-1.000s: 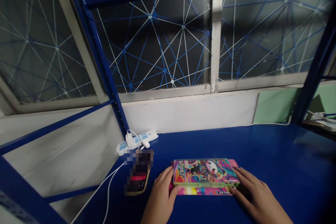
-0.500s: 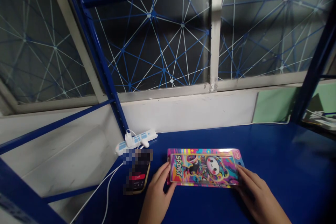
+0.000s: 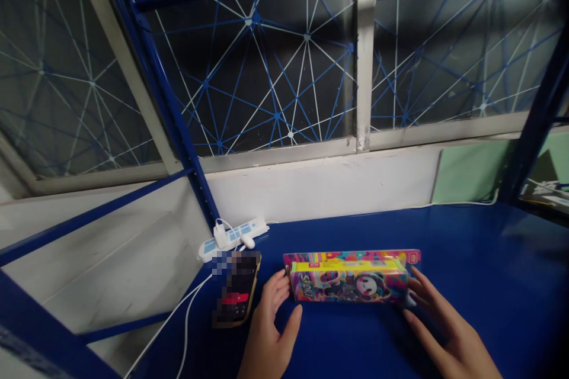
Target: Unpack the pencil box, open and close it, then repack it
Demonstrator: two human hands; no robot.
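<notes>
A colourful blister pack (image 3: 351, 284) lies lengthwise on the blue desk, holding a long box printed with a white-faced cartoon figure and the word SPORT. It is tipped up, so the box's yellow long side shows on top with the backing card behind it. My left hand (image 3: 273, 325) is at the pack's left end, fingers beside it and thumb spread away in front. At the opposite end is my right hand (image 3: 444, 325), its fingers also apart. Whether the fingertips touch the pack's ends is hard to make out.
Left of the pack a phone (image 3: 237, 293), partly pixelated, lies on the blue desk (image 3: 355, 349). Behind it is a white power strip (image 3: 233, 238) with plugs and trailing white cables. Blue metal posts (image 3: 169, 95) frame the desk, and a green board (image 3: 473, 172) leans at the back right.
The pack has tipped from lying face up to leaning, so its yellow side now shows. Both hands have loosened from its ends, with thumbs moved away from it.
</notes>
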